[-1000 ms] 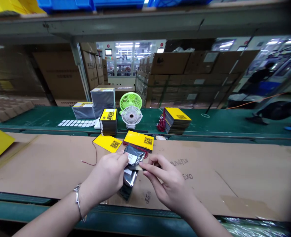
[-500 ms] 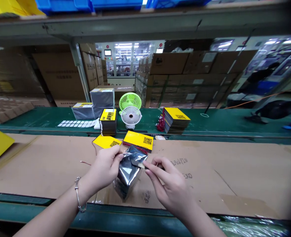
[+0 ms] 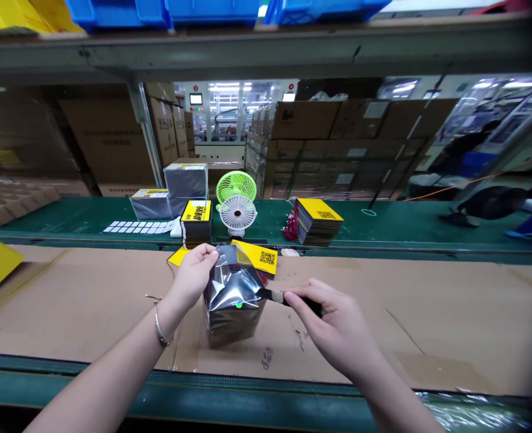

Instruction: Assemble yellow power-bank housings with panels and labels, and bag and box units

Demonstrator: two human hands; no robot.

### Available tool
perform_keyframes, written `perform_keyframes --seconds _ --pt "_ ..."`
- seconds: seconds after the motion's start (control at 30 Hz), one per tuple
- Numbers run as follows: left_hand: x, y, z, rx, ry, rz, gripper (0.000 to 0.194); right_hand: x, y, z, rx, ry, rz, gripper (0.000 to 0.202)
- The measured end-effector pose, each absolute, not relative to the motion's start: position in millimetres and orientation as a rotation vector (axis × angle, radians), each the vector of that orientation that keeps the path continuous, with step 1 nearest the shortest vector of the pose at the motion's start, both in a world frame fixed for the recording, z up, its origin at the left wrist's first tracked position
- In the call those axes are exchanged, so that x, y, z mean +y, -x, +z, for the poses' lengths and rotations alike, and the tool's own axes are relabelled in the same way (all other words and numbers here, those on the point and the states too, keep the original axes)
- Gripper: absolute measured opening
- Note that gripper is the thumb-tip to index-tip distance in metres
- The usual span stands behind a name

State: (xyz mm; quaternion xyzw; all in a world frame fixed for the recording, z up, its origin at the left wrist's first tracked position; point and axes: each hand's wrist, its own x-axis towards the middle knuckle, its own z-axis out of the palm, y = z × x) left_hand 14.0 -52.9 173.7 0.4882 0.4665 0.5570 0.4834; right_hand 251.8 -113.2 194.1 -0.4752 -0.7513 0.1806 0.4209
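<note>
Bench (image 3: 383, 234) of green spans your view, with a flat sheet of brown cardboard (image 3: 89, 300) laid along its near part. Over that sheet, between your two hands, is a dark film-wrapped block (image 3: 234, 326), its loose film drawn up toward the far left; whether its underside bears on the cardboard cannot be told. No clear long axis shows, only a broad face turned toward you. Beyond it lies a stack of yellow cards (image 3: 266, 260), partly hidden by the film.

Your right hand (image 3: 338, 322) stands off the block's right side, forearm rising from the lower right, thumb on the near side. That grip is closed around a slim black tool (image 3: 277, 296) with a pale band. Your left hand (image 3: 189, 276) is the nearer of the two, touching the film at its upper left corner, thumb and fingers pinched together on it. From that grip, the block lies to the right and toward you. A silver bracelet (image 3: 158, 325) rings your left wrist.

The tool points left, its tip at the film's right edge; whether it sits over, under or through the film is too fine to tell. Smallest of all, a multicoloured sticker (image 3: 238, 305) marks the block's upper front edge.
</note>
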Motion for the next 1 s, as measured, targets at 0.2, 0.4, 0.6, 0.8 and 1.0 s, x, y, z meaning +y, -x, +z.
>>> perform_keyframes --seconds 0.2,0.4,0.6,0.8,1.0 --pt "-74.4 -13.0 181.5 1.278 -1.563 1.511 0.024 -112.6 -245.5 195.8 -1.921 1.219 0.589 0.024" --pt "-117.5 -8.2 199.6 0.978 -2.999 1.075 0.048 -121.4 -237.8 180.5 -2.008 1.081 0.938 0.018" --pt "-123.3 -5.4 179.8 0.972 -3.295 0.605 0.030 -125.5 -248.0 173.5 -2.145 0.959 0.942 0.017" --pt "-127.1 -4.3 164.3 1.044 -3.185 0.567 0.015 -105.9 -252.4 144.8 -2.121 1.022 0.570 0.017" --pt "-131.1 -6.1 175.5 1.077 -3.008 0.490 0.014 -102.7 -245.3 111.2 -2.423 1.042 0.250 0.018"
